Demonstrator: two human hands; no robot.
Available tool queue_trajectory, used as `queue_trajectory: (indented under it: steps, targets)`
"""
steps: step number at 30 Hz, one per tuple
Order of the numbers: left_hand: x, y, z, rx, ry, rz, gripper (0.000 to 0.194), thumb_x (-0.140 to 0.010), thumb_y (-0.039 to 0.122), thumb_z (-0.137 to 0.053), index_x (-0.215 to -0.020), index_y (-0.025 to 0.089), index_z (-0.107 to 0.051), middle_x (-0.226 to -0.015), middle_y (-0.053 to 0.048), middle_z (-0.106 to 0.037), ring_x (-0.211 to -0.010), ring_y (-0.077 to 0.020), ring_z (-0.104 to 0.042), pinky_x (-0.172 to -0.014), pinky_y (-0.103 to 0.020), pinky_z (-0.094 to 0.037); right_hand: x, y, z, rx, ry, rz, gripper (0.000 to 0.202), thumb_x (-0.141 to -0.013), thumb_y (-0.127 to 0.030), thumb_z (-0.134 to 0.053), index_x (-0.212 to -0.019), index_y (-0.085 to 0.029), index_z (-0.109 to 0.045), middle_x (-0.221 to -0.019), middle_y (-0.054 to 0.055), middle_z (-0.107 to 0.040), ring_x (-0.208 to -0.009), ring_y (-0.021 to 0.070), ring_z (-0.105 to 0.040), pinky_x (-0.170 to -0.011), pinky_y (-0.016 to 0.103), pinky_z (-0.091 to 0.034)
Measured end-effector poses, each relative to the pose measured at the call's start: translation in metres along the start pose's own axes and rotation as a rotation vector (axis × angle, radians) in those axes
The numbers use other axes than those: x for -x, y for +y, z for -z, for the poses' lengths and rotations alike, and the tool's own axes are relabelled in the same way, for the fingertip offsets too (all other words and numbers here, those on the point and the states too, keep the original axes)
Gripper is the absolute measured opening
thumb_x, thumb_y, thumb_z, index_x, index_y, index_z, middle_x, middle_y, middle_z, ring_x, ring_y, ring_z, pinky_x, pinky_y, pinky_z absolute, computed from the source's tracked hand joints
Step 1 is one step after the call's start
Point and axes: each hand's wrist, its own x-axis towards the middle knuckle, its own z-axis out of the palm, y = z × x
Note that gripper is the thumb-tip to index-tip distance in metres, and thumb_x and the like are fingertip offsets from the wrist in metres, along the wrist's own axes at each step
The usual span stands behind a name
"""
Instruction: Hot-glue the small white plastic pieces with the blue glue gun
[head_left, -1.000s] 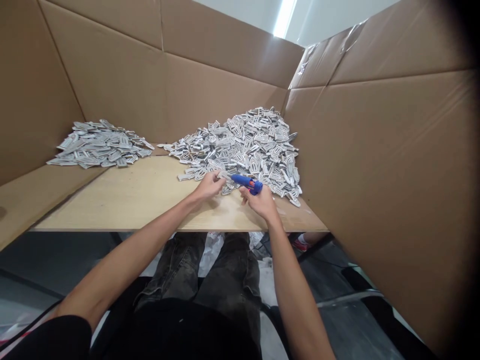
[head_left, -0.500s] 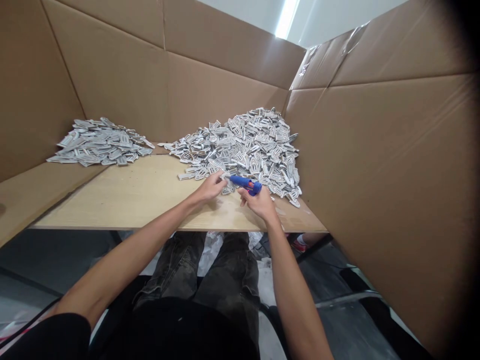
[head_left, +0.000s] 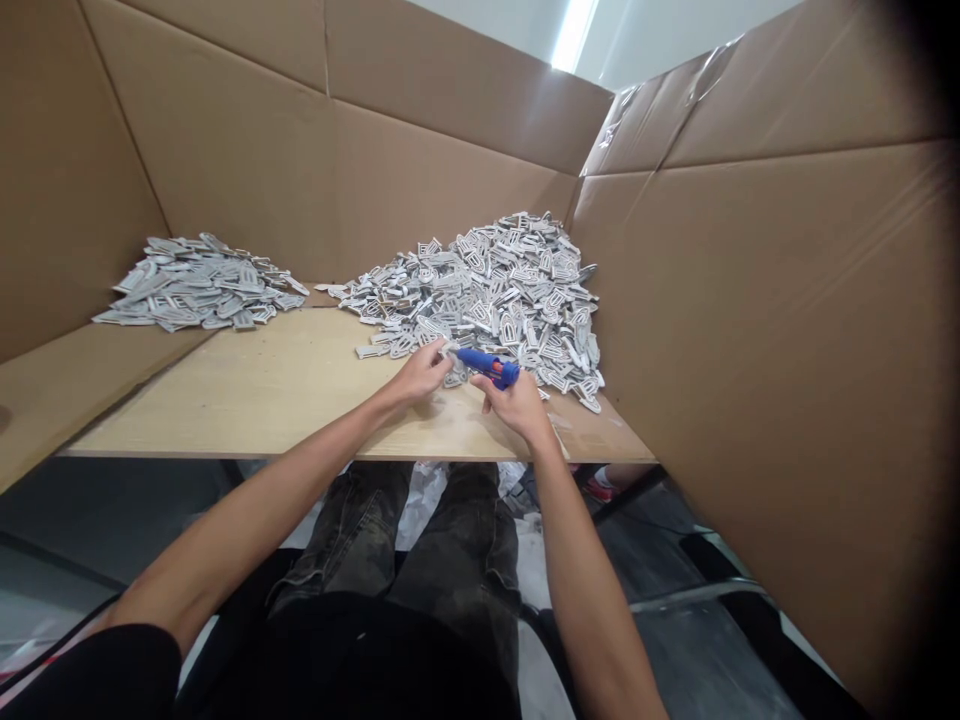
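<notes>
My left hand [head_left: 421,375] is closed, pinching a small grey-white slotted piece [head_left: 450,350] at the near edge of the big pile. Fingers and the tool hide most of that piece. My right hand [head_left: 517,402] is wrapped round a blue hand tool [head_left: 484,363] with a thick barrel, a narrow front end and orange-red showing near its rear. Its tip points left, at or very close to the piece; contact is too small to make out. Behind both hands rises a large heap of flat slotted pieces [head_left: 495,285], grey-white with some brown edges.
A smaller pile of like pieces [head_left: 202,285] lies at the left on the pale wooden tabletop [head_left: 247,390]. Tall cardboard walls [head_left: 450,150] enclose the back and sides. Below the table's front edge, at the right, a person's red shoe [head_left: 598,490] shows.
The blue tool and my right hand have shifted slightly left, towards the piece. My left hand stays almost where it was, with the same grip.
</notes>
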Motion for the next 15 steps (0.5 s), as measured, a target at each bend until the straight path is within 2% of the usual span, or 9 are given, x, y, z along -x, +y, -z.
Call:
queue_trajectory:
  steps: [6,8,10,12,15]
  targets:
    - [0.000,-0.004,0.000,-0.027,0.005,-0.008,0.007,-0.092,0.025,-0.056,-0.093,0.019,-0.060,-0.082,0.000,-0.060,-0.073,-0.0164,-0.053,-0.068,-0.027,-0.040,0.003,-0.013,0.002,0.062,-0.024,0.032,0.044,-0.093,-0.062,-0.072,-0.074,-0.023,-0.063,-0.061,0.001,-0.065,-0.057,0.0185,-0.060,-0.064,0.029,-0.046]
    - [0.000,-0.004,0.001,-0.052,0.012,0.011,0.007,-0.092,0.026,-0.057,-0.090,0.019,-0.058,-0.081,-0.001,-0.060,-0.076,-0.0173,-0.054,-0.070,-0.027,-0.041,0.004,-0.018,0.000,0.103,-0.058,0.074,0.043,-0.093,-0.062,-0.072,-0.078,-0.023,-0.063,-0.070,0.003,-0.068,-0.064,0.0201,-0.063,-0.068,0.029,-0.048]
    - [0.001,-0.004,0.000,-0.062,0.017,0.020,0.007,-0.093,0.025,-0.057,-0.090,0.019,-0.058,-0.081,-0.001,-0.060,-0.079,-0.0180,-0.055,-0.072,-0.027,-0.042,0.004,-0.021,-0.003,0.163,-0.037,0.144,0.043,-0.093,-0.063,-0.072,-0.080,-0.024,-0.061,-0.081,0.005,-0.070,-0.075,0.0224,-0.065,-0.074,0.030,-0.049]
    - [0.002,-0.004,-0.001,-0.052,0.010,0.006,0.007,-0.093,0.025,-0.058,-0.093,0.019,-0.059,-0.083,-0.001,-0.062,-0.079,-0.0179,-0.056,-0.072,-0.027,-0.043,0.004,-0.023,-0.005,0.194,0.093,0.184,0.044,-0.093,-0.065,-0.070,-0.081,-0.024,-0.060,-0.088,0.008,-0.070,-0.083,0.0239,-0.065,-0.078,0.032,-0.050]
    - [0.001,-0.004,-0.004,-0.032,0.031,0.020,0.009,-0.090,0.026,-0.064,-0.094,0.018,-0.061,-0.081,-0.001,-0.062,-0.074,-0.0173,-0.056,-0.068,-0.027,-0.043,0.005,-0.025,-0.004,0.063,0.334,0.122,0.048,-0.095,-0.071,-0.064,-0.086,-0.023,-0.062,-0.085,0.008,-0.068,-0.077,0.0225,-0.064,-0.074,0.033,-0.052]
